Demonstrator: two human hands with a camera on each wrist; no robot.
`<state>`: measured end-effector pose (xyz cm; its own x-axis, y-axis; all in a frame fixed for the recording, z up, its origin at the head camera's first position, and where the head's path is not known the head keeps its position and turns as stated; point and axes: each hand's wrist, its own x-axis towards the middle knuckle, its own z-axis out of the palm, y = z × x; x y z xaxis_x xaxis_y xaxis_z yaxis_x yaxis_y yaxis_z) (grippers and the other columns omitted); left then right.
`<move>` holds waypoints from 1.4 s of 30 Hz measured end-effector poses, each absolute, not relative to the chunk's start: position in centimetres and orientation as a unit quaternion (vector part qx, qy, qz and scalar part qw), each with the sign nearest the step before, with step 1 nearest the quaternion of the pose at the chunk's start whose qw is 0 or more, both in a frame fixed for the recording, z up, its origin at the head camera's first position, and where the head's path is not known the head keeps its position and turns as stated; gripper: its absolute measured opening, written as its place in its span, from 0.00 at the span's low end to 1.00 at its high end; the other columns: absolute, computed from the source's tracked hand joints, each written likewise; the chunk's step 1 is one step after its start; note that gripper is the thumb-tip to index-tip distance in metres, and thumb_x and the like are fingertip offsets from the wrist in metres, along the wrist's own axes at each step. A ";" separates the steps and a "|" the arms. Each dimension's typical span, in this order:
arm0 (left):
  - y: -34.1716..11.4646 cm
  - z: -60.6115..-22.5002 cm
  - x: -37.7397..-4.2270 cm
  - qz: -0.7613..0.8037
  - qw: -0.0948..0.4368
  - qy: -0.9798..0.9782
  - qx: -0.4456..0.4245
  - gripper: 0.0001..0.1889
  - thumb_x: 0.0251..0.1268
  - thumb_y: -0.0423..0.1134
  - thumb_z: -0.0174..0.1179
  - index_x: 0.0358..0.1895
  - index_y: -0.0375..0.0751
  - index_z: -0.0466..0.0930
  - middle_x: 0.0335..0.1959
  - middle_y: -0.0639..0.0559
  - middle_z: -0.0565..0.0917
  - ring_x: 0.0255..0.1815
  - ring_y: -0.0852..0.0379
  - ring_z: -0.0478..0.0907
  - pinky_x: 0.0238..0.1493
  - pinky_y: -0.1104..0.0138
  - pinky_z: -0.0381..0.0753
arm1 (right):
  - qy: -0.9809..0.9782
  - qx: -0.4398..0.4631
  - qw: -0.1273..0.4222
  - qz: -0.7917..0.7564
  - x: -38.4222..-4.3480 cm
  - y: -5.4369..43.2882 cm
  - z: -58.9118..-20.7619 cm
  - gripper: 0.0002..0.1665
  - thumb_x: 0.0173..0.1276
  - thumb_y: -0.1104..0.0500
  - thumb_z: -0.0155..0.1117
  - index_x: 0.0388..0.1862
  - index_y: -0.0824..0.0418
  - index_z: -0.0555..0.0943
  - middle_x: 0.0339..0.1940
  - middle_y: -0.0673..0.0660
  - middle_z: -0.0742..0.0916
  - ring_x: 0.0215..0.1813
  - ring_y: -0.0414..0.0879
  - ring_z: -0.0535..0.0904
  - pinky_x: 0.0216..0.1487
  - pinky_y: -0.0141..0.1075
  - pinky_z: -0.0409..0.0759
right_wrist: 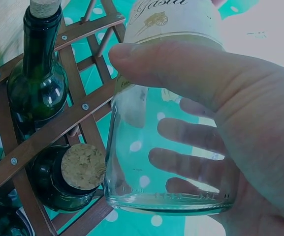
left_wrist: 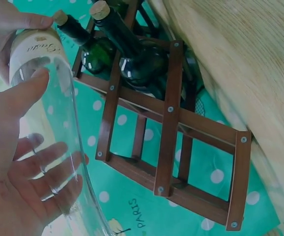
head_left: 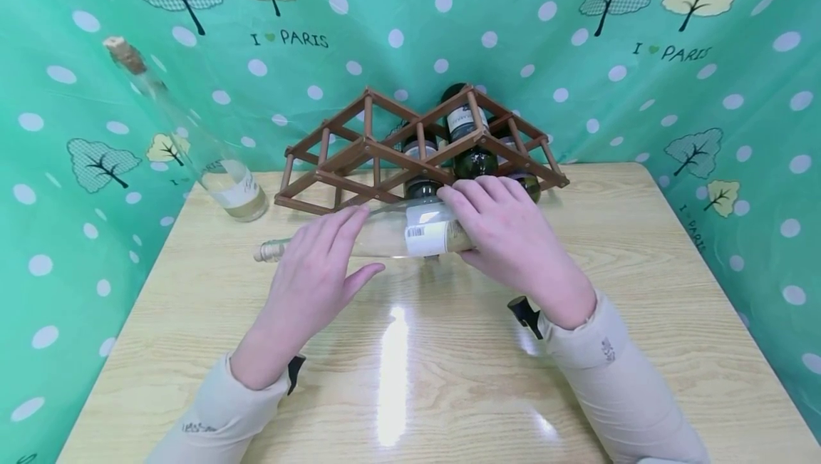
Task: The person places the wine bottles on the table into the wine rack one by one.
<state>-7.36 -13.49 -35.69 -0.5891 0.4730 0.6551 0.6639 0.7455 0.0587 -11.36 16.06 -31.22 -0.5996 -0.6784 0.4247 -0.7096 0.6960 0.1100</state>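
Observation:
A clear glass wine bottle (head_left: 385, 236) with a pale label lies level in front of the wooden rack, its corked neck pointing left. My left hand (head_left: 314, 264) holds it around the neck end, with several fingers visible through the glass in the left wrist view. Around the base end, my right hand (head_left: 507, 236) grips the bottle; in the right wrist view its thumb (right_wrist: 161, 64) lies across the label's edge. Behind the bottle stands the brown lattice wine rack (head_left: 365, 147), with dark green bottles (head_left: 474, 162) in its middle and right compartments.
At the back left of the table (head_left: 462, 393) stands another clear corked bottle (head_left: 227, 179) with a label. A green cloth (head_left: 398, 1) with dots and trees hangs close behind the rack and along both sides.

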 end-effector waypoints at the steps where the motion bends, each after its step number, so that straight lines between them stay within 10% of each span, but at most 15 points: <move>1: -13.5 -35.7 -7.4 -0.150 0.319 -0.878 -0.324 0.45 0.57 0.45 0.83 0.74 0.30 0.71 0.64 0.36 0.81 0.56 0.35 0.80 0.51 0.45 0.83 | -0.893 0.389 0.223 0.035 -11.4 16.1 -31.2 0.52 0.48 0.55 0.91 0.71 0.63 0.76 0.64 0.62 0.83 0.64 0.62 0.76 0.66 0.55 0.74; 42: -15.6 -36.7 -6.7 -0.175 0.293 -0.884 -0.319 0.41 0.63 0.49 0.75 0.75 0.32 0.70 0.59 0.37 0.83 0.54 0.38 0.83 0.50 0.47 0.86 | -0.871 0.417 0.253 0.056 -10.7 16.3 -30.5 0.59 0.48 0.43 0.92 0.76 0.59 0.75 0.68 0.60 0.82 0.68 0.61 0.75 0.66 0.54 0.74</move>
